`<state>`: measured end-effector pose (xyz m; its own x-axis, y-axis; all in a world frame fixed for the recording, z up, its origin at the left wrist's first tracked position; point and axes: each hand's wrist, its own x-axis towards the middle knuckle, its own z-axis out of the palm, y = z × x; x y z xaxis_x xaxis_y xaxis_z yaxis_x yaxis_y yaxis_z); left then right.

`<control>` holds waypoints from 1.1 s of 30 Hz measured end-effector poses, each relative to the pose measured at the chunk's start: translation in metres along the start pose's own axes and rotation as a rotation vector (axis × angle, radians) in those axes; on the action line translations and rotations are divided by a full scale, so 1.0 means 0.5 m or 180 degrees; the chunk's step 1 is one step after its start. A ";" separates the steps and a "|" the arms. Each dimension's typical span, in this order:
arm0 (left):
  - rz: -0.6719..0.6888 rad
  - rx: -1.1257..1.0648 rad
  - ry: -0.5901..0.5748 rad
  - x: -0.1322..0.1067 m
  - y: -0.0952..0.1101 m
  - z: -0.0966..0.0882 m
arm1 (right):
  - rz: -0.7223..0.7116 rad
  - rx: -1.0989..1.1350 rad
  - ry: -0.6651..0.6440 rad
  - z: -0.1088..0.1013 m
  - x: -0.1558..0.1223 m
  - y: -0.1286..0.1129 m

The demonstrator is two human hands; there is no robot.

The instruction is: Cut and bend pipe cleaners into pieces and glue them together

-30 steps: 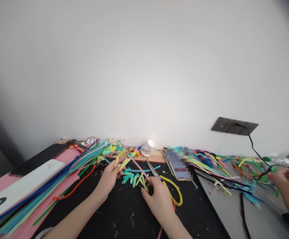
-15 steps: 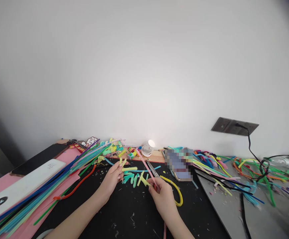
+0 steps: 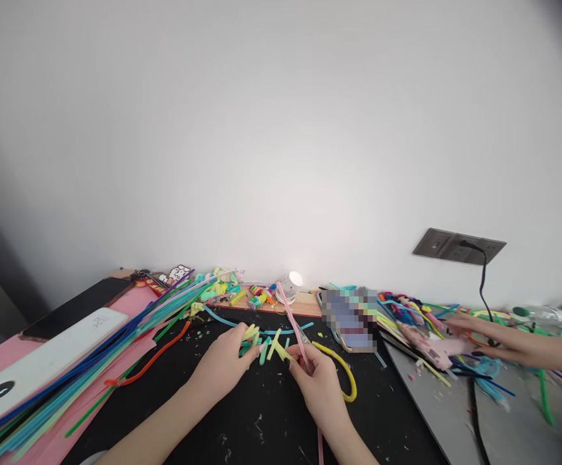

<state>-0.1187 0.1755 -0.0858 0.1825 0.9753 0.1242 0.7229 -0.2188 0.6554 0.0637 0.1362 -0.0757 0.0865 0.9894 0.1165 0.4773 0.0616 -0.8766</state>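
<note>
My left hand [image 3: 227,358] is closed on short yellow pipe cleaner pieces [image 3: 250,332], over a cluster of teal pieces [image 3: 263,352] on the black mat [image 3: 256,426]. To its right, my right hand [image 3: 317,381] pinches a short yellow-green pipe cleaner piece [image 3: 281,352]. The same hand also holds a long pink pipe cleaner [image 3: 288,309] and scissors [image 3: 303,336], whose blades point up and away. Its fingers partly hide the scissor handles. A bent yellow pipe cleaner [image 3: 350,381] lies beside it.
A long pipe cleaner bundle [image 3: 111,361] and a white power bank [image 3: 48,361] lie left. A paper cup [image 3: 289,284] and phone [image 3: 351,323] are at the back. Another person's hand [image 3: 475,329] reaches in right, by a pink flat item [image 3: 429,345] and a bottle [image 3: 547,315].
My left hand has moved right and lower, over the teal pieces, still with yellow pieces. My right hand stays nearly still. Another person's hand has come in from the right.
</note>
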 end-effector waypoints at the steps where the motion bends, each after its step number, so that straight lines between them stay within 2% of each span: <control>1: -0.0014 0.0172 -0.0053 0.000 -0.004 0.004 | -0.0008 -0.0014 0.0003 0.000 0.001 0.000; 5: 0.0105 0.0509 -0.0242 0.001 -0.016 0.016 | 0.0008 -0.0069 -0.0005 0.003 0.002 0.005; 8: 0.0192 0.0302 -0.0197 0.000 -0.012 0.015 | 0.0035 -0.0025 0.0001 0.003 0.002 0.010; 11: 0.0176 -0.0419 -0.0045 0.001 0.002 0.009 | 0.0041 0.0067 0.0004 0.002 0.001 0.010; 13: 0.0142 -0.1100 -0.0072 0.001 0.010 0.010 | 0.0039 0.0087 0.0016 0.001 0.001 0.008; 16: 0.0018 -0.2062 -0.0448 0.003 0.015 0.021 | 0.0000 0.0030 0.0018 0.000 0.001 0.006; 18: -0.0215 -0.2446 -0.0738 0.003 0.016 0.030 | -0.0052 0.0000 0.0002 0.002 0.000 0.006; 21: -0.0408 -0.2318 -0.0847 0.000 0.017 0.037 | -0.0122 0.0052 -0.0080 0.006 -0.001 0.006; 24: 0.0048 -0.1741 -0.0709 -0.006 0.019 0.032 | -0.0178 0.0125 -0.0150 0.009 -0.001 0.002; 26: 0.0192 -0.1659 -0.0706 -0.009 0.020 0.030 | -0.0150 0.0163 -0.0164 0.009 -0.001 -0.001; 30: -0.0201 -0.2179 -0.0806 -0.006 0.015 0.036 | 0.0128 0.0438 -0.0077 0.007 0.002 0.000; 33: -0.0229 -0.2565 -0.0842 -0.003 0.016 0.042 | 0.0258 0.0944 -0.0074 0.006 0.005 0.003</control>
<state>-0.0992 0.1715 -0.0966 0.3766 0.9250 -0.0505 0.0616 0.0294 0.9977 0.0619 0.1390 -0.0784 0.0922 0.9952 0.0329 0.1933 0.0145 -0.9810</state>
